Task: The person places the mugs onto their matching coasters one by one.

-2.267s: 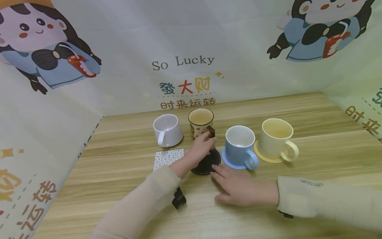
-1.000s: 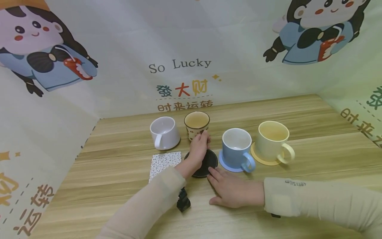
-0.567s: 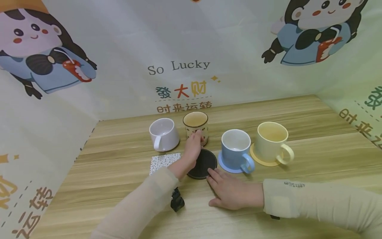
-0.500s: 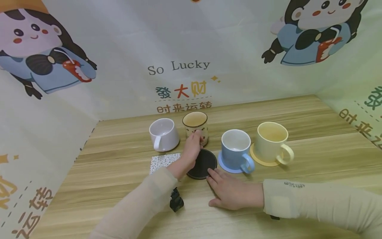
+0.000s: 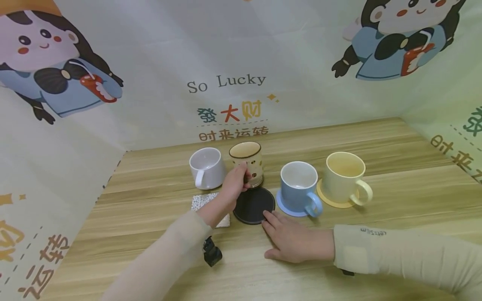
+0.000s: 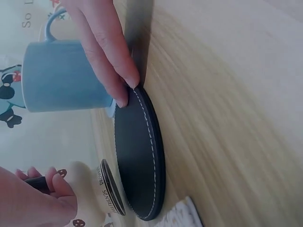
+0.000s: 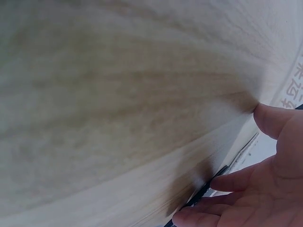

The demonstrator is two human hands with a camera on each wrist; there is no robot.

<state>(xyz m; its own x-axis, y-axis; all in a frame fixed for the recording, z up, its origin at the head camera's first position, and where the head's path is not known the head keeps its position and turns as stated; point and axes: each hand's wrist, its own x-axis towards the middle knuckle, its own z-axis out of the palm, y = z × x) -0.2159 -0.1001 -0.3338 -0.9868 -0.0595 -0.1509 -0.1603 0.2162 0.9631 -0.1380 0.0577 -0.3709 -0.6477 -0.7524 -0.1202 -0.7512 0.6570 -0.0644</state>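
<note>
My left hand (image 5: 232, 184) grips the dark handle of a cream mug (image 5: 254, 167) with a brown rim and small brown prints. The mug leans slightly, just behind a round black coaster (image 5: 256, 211). In the left wrist view, the mug's lettered base (image 6: 110, 189) is beside the coaster's stitched edge; whether it is off the table I cannot tell. My right hand (image 5: 288, 238) lies flat with straight fingers, and its fingertips touch the coaster's near right edge. The right wrist view shows the fingers (image 7: 234, 179) on the thin dark rim.
Left of the cream mug stands a white mug (image 5: 207, 171). A speckled square coaster (image 5: 201, 201) lies partly under my left forearm. To the right, a blue mug (image 5: 297, 188) sits on a blue coaster and a yellow mug (image 5: 342, 179) on a yellow one.
The cream mug's handle has swung from the right round to the front left, my left hand moving left with it. The mug now leans and is nearer the black coaster. My right hand stays put.
</note>
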